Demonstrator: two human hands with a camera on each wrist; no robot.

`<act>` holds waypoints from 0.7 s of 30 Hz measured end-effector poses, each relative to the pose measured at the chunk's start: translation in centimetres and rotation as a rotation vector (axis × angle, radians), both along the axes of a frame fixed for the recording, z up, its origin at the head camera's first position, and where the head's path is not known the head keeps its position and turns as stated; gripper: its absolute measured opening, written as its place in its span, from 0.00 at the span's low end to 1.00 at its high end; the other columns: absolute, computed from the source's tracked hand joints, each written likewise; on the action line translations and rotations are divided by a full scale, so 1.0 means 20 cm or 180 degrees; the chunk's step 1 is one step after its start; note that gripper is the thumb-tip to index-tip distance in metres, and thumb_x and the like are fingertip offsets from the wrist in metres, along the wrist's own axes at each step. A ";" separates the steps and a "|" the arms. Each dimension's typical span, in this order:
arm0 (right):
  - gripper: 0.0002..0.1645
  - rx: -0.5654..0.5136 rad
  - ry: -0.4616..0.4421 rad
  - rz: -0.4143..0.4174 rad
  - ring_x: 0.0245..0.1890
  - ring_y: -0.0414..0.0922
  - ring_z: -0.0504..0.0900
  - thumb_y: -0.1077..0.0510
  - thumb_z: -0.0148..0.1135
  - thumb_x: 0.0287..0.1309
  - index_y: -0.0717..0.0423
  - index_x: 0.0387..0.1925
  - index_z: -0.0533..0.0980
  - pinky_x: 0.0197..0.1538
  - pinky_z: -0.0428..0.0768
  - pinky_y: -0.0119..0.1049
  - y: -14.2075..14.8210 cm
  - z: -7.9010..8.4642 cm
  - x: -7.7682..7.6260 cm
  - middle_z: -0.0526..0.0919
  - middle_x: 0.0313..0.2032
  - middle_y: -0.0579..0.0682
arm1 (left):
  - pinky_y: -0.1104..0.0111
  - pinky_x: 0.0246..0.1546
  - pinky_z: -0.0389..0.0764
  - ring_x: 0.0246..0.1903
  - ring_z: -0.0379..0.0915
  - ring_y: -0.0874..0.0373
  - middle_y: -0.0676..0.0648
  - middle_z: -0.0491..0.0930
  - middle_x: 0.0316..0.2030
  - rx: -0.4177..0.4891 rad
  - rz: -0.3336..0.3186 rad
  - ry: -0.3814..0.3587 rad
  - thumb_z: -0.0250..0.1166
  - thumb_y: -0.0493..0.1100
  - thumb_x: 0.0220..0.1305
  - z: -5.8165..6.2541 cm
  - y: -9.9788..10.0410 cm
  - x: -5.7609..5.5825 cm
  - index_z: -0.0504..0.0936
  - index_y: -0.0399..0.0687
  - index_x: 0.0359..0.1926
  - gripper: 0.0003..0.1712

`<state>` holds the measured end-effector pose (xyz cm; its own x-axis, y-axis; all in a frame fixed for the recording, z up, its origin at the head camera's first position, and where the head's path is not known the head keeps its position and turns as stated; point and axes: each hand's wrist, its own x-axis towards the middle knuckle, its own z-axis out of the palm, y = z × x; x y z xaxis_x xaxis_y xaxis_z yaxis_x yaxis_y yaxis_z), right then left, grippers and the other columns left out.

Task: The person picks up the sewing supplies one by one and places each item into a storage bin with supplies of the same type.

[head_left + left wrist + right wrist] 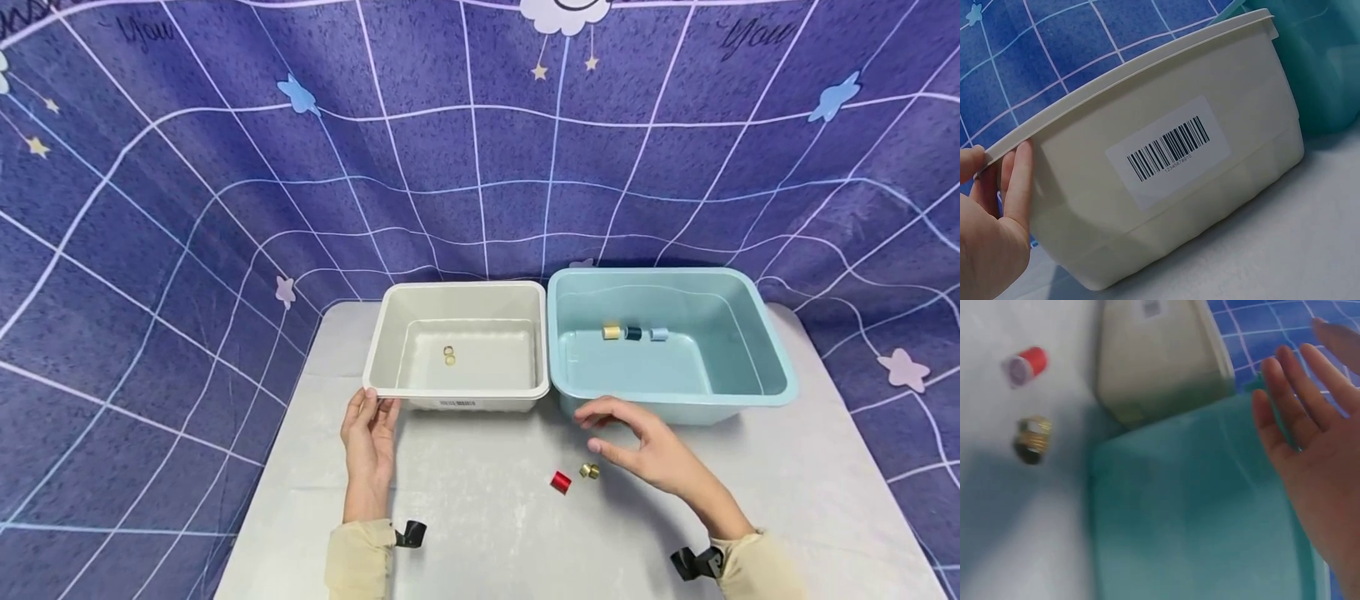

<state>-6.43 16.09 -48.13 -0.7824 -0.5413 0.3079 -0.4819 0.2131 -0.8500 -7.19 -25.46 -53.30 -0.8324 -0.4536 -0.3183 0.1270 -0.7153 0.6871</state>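
My left hand pinches the front left corner of the white bin, thumb over the rim and fingers beneath it. Two small gold rings lie inside that bin. With fingers loosely spread and holding nothing, my right hand hovers by the front of the blue bin. On the table below it are a red thread spool and a few small gold rings. The blue bin holds a yellow spool, a dark spool and a light blue spool.
Both bins stand side by side at the back of the grey table. Behind them hangs a purple curtain with a grid pattern. A barcode label is stuck on the white bin's front wall.
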 end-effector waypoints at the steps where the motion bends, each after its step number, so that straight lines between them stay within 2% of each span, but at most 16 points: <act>1: 0.26 -0.0013 0.0011 -0.0045 0.54 0.39 0.84 0.67 0.71 0.62 0.48 0.60 0.79 0.59 0.84 0.31 -0.01 -0.02 0.01 0.86 0.53 0.43 | 0.69 0.51 0.92 0.36 0.81 0.59 0.46 0.79 0.37 0.0013 -0.0010 0.0012 0.62 0.38 0.76 0.00 0.00 0.00 0.77 0.41 0.52 0.08; 4: 0.26 -0.0117 -0.0052 -0.0152 0.56 0.40 0.83 0.68 0.72 0.61 0.50 0.59 0.78 0.61 0.83 0.31 -0.02 -0.09 0.04 0.86 0.55 0.47 | 0.68 0.49 0.93 0.34 0.81 0.58 0.45 0.80 0.36 0.0108 0.0009 0.0036 0.62 0.37 0.75 0.00 0.00 -0.01 0.76 0.38 0.53 0.10; 9: 0.28 -0.0228 -0.0191 -0.0206 0.62 0.40 0.80 0.66 0.73 0.61 0.51 0.59 0.72 0.66 0.79 0.30 -0.06 -0.21 0.09 0.81 0.61 0.54 | 0.68 0.48 0.93 0.34 0.82 0.58 0.45 0.81 0.35 0.0051 0.0020 0.0043 0.61 0.37 0.76 0.00 0.00 -0.01 0.72 0.33 0.58 0.16; 15: 0.36 0.0026 -0.0095 -0.0334 0.68 0.37 0.74 0.61 0.77 0.59 0.50 0.64 0.67 0.69 0.75 0.31 -0.09 -0.33 0.11 0.76 0.66 0.49 | 0.68 0.54 0.91 0.36 0.81 0.59 0.45 0.80 0.38 -0.0006 -0.0018 0.0069 0.61 0.38 0.77 0.01 0.00 0.00 0.73 0.36 0.58 0.15; 21: 0.41 0.0193 0.0090 -0.0534 0.69 0.39 0.71 0.58 0.82 0.52 0.58 0.62 0.66 0.73 0.62 0.15 -0.08 -0.44 0.15 0.75 0.65 0.50 | 0.69 0.54 0.90 0.37 0.81 0.59 0.46 0.79 0.39 -0.0016 -0.0066 0.0064 0.61 0.38 0.77 0.01 0.00 0.00 0.72 0.37 0.59 0.16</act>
